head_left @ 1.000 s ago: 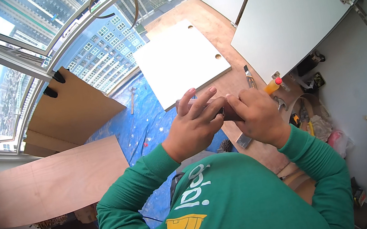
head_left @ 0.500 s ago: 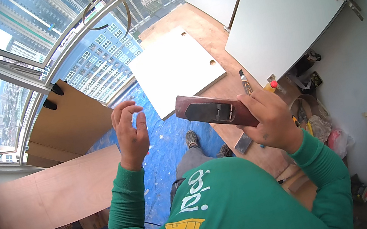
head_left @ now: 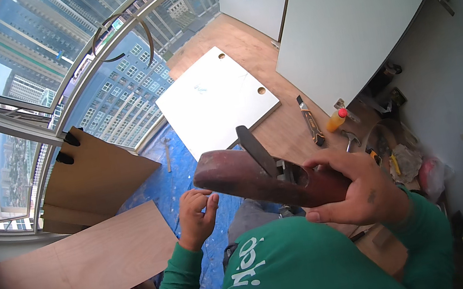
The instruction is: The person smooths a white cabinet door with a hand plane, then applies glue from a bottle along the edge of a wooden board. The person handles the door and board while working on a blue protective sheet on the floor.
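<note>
A reddish-brown wooden hand plane (head_left: 242, 173) is held up in front of my body, its rounded end pointing left. My right hand (head_left: 357, 185) grips its right end, thumb below and fingers over the top. From the plane's middle a black blade (head_left: 256, 151) stands up at a slant above the open slot. My left hand (head_left: 197, 214) is just below the plane's left end, fingers curled in and thumb near the index finger, with nothing visible in it. Beyond the plane, a white panel (head_left: 218, 95) with two round holes lies flat, partly on blue sheeting (head_left: 174, 180).
A utility knife (head_left: 311, 122), a yellow bottle (head_left: 336, 121) with a red cap and a hammer (head_left: 352, 139) lie right of the panel. Large white doors (head_left: 350, 19) stand at upper right. Brown board (head_left: 98, 176) leans at the window; a plywood sheet (head_left: 81, 262) is at left.
The plane has tilted and come closer to my body, and its black blade now stands raised from the slot. My left hand has moved right and down, its fingers curling in.
</note>
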The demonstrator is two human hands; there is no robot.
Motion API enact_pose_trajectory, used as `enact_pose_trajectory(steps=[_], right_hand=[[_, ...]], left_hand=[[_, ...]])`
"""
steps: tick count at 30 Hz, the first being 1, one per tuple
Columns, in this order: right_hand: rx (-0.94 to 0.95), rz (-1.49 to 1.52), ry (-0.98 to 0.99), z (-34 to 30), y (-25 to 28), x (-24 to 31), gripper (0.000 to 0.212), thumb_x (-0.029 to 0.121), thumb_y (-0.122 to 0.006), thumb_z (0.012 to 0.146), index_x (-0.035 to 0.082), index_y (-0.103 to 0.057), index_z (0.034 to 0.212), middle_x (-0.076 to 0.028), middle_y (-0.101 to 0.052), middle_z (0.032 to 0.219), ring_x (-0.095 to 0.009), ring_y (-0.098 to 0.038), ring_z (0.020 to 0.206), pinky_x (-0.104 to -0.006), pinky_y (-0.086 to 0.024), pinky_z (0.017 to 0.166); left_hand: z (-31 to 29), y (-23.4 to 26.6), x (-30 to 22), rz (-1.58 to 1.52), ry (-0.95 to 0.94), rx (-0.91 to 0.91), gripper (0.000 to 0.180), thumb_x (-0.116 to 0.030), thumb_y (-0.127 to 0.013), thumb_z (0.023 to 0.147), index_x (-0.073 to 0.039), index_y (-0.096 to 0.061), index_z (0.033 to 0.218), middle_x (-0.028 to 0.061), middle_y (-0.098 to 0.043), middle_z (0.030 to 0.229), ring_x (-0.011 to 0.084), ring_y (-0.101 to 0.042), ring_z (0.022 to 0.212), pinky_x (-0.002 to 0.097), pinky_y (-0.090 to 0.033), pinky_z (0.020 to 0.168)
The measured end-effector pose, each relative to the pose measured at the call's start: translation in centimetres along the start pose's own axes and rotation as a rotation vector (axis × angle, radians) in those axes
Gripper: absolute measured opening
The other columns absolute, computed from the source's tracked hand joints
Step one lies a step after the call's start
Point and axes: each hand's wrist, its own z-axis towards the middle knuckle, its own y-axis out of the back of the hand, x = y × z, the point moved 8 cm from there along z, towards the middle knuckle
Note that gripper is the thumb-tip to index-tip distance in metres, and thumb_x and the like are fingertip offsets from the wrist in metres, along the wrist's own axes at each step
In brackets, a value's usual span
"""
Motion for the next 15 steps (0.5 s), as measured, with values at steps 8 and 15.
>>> enact_pose_trajectory(steps=[8,15], right_hand=[[0.262,1.382,-0.539,-1.0,-7.5,-7.1,0.07,0.059,-0.063,0.103,-0.008,-0.062,0.123,-0.019,-0.072,0.094,-0.017,-0.069,0.071,-0.0267,-0.05,0.057],[0.361,1.34,-0.543,-2.0,-5.6,-1.2,0.105,0.062,-0.08,0.084,-0.015,-0.049,0.148,-0.03,-0.072,0.097,-0.022,-0.069,0.063,-0.0314,-0.054,0.052]], left_hand=[[2.2,-1.2,-0.7,-0.054,0.025,-0.007,0.014,0.008,-0.059,0.086,-0.005,-0.063,0.083,0.0113,-0.077,0.108,0.0401,-0.065,0.123,0.0467,-0.05,0.106],[0.0,-4.0,4.2,0.135,0.036,0.275,0.038,-0.005,-0.069,0.08,-0.011,-0.073,0.117,0.0174,-0.066,0.145,0.0391,-0.059,0.137,0.0497,-0.045,0.114]])
